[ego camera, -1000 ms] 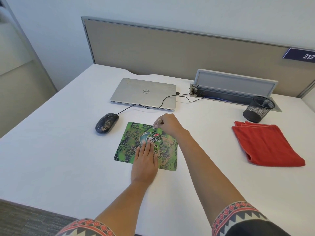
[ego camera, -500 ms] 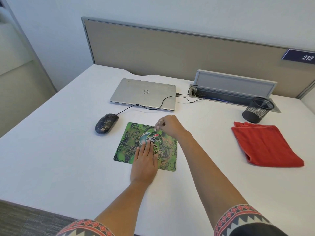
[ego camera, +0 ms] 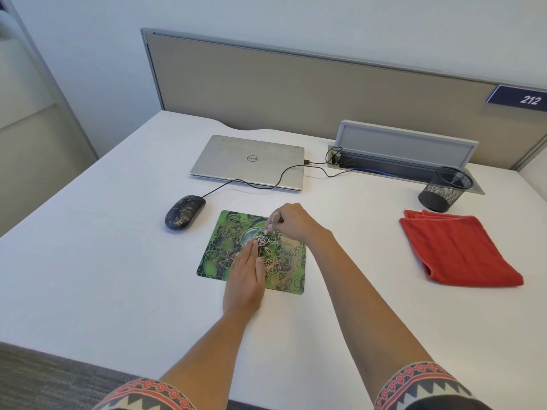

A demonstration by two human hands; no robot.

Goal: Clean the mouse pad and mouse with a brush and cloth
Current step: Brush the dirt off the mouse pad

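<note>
Desk [ego camera: 88, 276]: white top; everything I see sits on it.
Laptop [ego camera: 248, 161]: lid closed, at the far side of the desk, beyond the mouse pad.
Cloth [ego camera: 455, 250]: red and folded, lying well to the right of the pad; neither hand touches it.
Mouse pad [ego camera: 219, 258]: green patterned, flat on the desk in front of me, with tan specks on its right half.
Left hand [ego camera: 245, 279]: I see it flat on the pad, fingers straight and together, pressing down near the middle.
Right hand [ego camera: 293, 220]: over the pad's far edge, fingers curled and pinching the brush.
Mouse [ego camera: 184, 212]: dark and speckled, on the desk just beside the pad's far left corner, its cord running toward the laptop.
Pen cup [ego camera: 445, 189]: black mesh, just beyond the cloth.
Brush [ego camera: 270, 227]: small, tilted, with its tip down on the pad near the centre design.
</note>
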